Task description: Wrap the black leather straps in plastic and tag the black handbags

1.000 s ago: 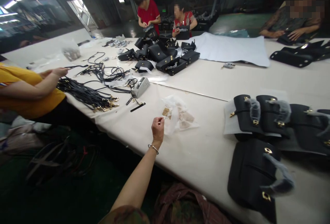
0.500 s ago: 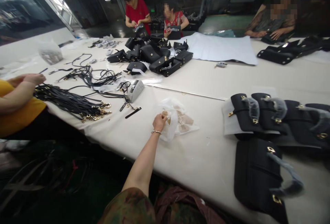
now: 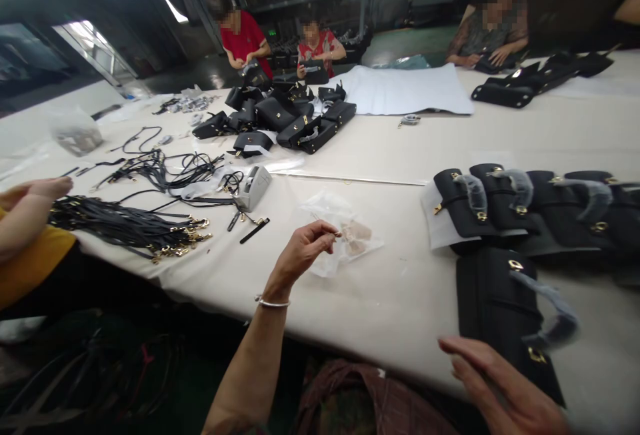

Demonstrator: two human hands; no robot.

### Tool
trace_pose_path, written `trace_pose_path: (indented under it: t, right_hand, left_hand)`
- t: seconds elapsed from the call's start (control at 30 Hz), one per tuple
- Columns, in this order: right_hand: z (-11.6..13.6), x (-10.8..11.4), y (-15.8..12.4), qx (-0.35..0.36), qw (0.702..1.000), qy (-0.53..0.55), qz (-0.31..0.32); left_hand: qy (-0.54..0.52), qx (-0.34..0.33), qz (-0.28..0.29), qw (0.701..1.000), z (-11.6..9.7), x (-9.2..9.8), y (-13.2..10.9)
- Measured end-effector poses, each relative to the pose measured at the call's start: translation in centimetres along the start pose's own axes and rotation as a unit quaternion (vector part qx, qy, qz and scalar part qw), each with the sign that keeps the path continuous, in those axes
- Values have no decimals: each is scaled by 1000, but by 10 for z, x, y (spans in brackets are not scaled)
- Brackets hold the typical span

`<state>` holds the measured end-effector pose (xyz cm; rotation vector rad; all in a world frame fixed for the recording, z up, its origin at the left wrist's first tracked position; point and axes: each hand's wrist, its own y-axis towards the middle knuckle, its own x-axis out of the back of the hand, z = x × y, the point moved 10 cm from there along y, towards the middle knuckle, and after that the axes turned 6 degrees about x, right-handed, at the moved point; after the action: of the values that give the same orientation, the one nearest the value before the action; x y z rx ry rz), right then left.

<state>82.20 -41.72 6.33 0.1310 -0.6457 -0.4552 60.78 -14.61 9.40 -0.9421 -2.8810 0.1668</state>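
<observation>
My left hand (image 3: pixel 305 251), with a bracelet at the wrist, is raised over the table, thumb and fingers pinched together; whatever is between the fingertips is too small to make out. Just beyond it lies a clear plastic bag (image 3: pixel 333 208) with light brown pieces (image 3: pixel 357 236) inside. At the lower right, my right hand (image 3: pixel 500 381) hovers at the table's edge, fingers extended and holding nothing. Near it a black handbag (image 3: pixel 495 295) lies flat, its handle (image 3: pixel 555 315) wrapped in plastic and its fittings gold.
More black handbags (image 3: pixel 460 208) line the right side. A grey tape dispenser (image 3: pixel 255 188), black straps (image 3: pixel 125 225) and piled bags (image 3: pixel 277 111) cover the left and middle. A person's arm (image 3: pixel 25 215) is at far left; other people sit or stand across the table.
My left hand has lifted off the plastic bag and come nearer. My right hand has entered at the lower right. The view has shifted slightly.
</observation>
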Motion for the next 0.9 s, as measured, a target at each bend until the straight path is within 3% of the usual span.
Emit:
trace_pose_path:
  t: [0.1, 0.17, 0.27, 0.4, 0.47, 0.63, 0.73, 0.83, 0.9]
  right_hand:
    - [53, -6, 51, 63, 994, 84, -41]
    - [63, -21, 77, 49, 987, 145, -42]
    - [51, -54, 101, -20, 972, 233, -15]
    - [26, -104, 105, -152, 900, 400, 88]
    - [14, -110, 100, -199, 885, 409, 102]
    - [-12, -99, 87, -264, 894, 347, 106]
    - [-21, -92, 88, -282, 888, 355, 77]
    - [-25, -86, 94, -289, 881, 374, 39]
    - [-26, -84, 96, -289, 873, 392, 26]
  left_hand:
    - [73, -8, 56, 996, -12, -31, -5]
    - [154, -31, 52, 986, -19, -43, -4]
    - [219, -62, 83, 970, -23, -66, 1]
    - [225, -62, 160, 959, -11, -96, 4]
    - [237, -65, 159, 956, -6, -103, 5]
    - [200, -76, 131, 968, 6, -109, 9]
    - [124, -72, 111, 983, 32, -112, 15]
    - [130, -47, 192, 972, 84, -140, 12]
    - [232, -45, 243, 941, 125, -162, 2]
